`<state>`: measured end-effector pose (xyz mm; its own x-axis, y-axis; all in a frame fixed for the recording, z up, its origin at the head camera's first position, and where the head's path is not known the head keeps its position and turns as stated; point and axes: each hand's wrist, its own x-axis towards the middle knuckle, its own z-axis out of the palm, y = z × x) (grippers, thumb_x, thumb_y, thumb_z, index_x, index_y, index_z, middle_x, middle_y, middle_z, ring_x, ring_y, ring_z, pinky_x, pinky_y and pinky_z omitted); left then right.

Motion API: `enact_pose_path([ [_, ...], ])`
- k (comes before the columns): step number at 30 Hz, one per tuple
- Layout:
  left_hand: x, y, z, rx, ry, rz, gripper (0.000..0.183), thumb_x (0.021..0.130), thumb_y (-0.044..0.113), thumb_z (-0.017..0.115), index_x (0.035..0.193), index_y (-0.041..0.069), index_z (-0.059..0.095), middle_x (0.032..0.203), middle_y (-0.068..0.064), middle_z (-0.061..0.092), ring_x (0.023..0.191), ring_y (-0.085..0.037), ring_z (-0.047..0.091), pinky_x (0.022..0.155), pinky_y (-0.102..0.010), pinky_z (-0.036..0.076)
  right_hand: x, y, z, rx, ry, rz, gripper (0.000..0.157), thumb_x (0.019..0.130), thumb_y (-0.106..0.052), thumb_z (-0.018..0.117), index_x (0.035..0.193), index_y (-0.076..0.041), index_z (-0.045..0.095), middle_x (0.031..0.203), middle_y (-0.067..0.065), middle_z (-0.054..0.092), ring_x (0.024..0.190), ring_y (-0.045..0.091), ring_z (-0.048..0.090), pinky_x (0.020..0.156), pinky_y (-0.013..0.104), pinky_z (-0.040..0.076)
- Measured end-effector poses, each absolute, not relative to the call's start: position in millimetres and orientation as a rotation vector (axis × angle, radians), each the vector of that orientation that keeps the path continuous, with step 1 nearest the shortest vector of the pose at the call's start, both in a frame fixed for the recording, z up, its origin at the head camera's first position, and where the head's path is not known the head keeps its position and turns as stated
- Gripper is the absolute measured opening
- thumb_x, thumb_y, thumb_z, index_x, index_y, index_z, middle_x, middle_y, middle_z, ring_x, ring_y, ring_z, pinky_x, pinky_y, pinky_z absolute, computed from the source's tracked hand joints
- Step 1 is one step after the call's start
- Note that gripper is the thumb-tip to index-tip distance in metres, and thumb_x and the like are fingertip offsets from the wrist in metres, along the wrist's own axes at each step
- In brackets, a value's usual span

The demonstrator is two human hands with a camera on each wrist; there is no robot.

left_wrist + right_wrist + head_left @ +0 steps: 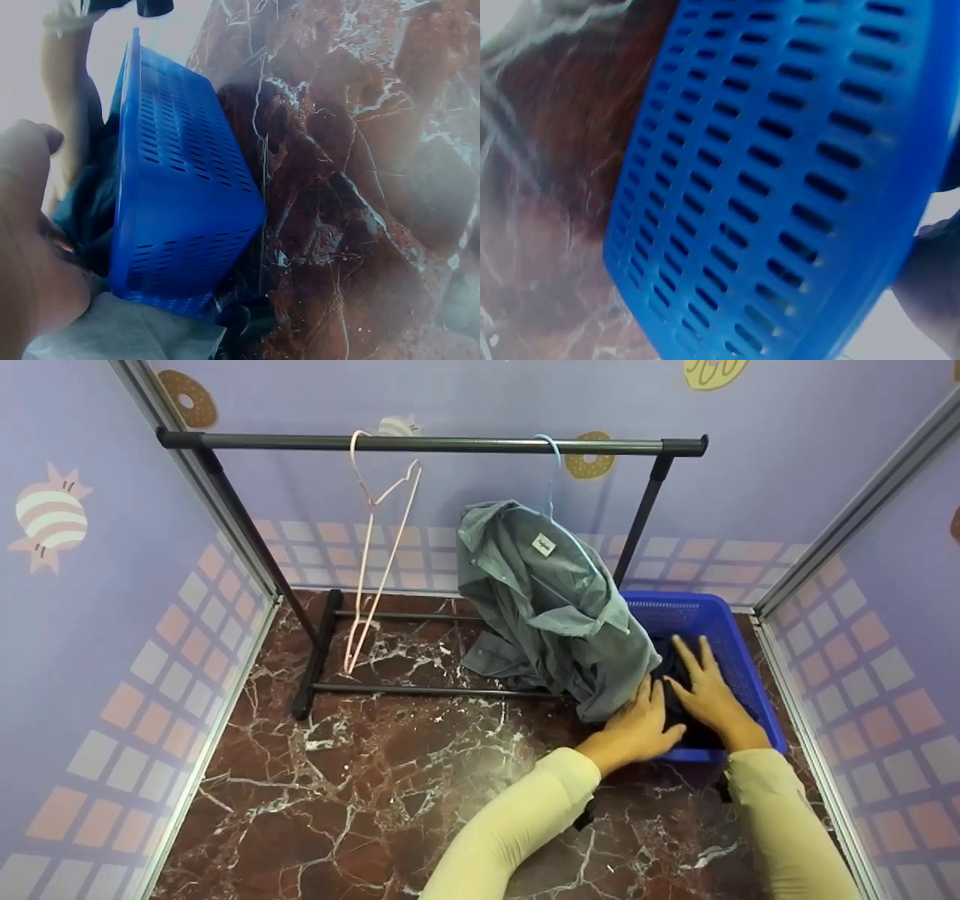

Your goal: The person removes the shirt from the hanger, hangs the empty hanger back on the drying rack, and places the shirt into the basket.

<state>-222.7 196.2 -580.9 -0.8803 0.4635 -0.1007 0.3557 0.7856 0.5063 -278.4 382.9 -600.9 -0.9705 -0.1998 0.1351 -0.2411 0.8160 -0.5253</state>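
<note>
A blue plastic basket (739, 660) with dark clothing (679, 712) in it stands at the right. My right hand (709, 697) is over the clothing, fingers spread. Beside it, my left hand (637, 727) reaches over the basket's left rim with its thumb held out, its fingertips at the lower edge of a grey-green collared shirt (555, 585). That shirt hangs askew on a light blue hanger (556, 472), its lower part drooping to the floor. In the left wrist view, the left hand (34, 247) is close to dark cloth (90, 202) at the basket rim.
A black clothes rack (450, 444) spans the back, with a bare pink hanger (367, 555) on its left part. Patterned walls (82, 607) enclose three sides. The floor (360, 795) is dark red marble-look, and the rack's lower bars (420, 690) run just above it.
</note>
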Motion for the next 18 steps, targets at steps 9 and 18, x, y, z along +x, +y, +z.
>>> enact_pose_path([
  [9,-206.0,183.4,-583.4,0.661,2.791,0.613,0.087,0.102,0.057,0.052,0.165,0.008,0.02,0.173,-0.01,0.014,0.159,-0.02,0.02,0.123,-0.029,0.034,-292.1,377.7,-610.1,0.521,-3.104,0.713,0.063,0.101,-0.017,0.059,0.159,-0.011,0.036,0.162,0.043,0.01,0.149,0.065,0.013,0.114,0.083,0.012],
  [18,-191.6,168.9,-588.4,0.798,2.87,0.483,0.082,0.102,0.053,0.055,0.162,0.005,0.028,0.169,-0.015,0.026,0.157,-0.026,0.026,0.122,-0.032,0.037,-292.0,373.8,-627.4,0.47,-3.312,0.568,0.063,0.097,-0.014,0.055,0.156,-0.001,0.035,0.16,0.046,0.011,0.138,0.076,0.018,0.107,0.088,0.021],
])
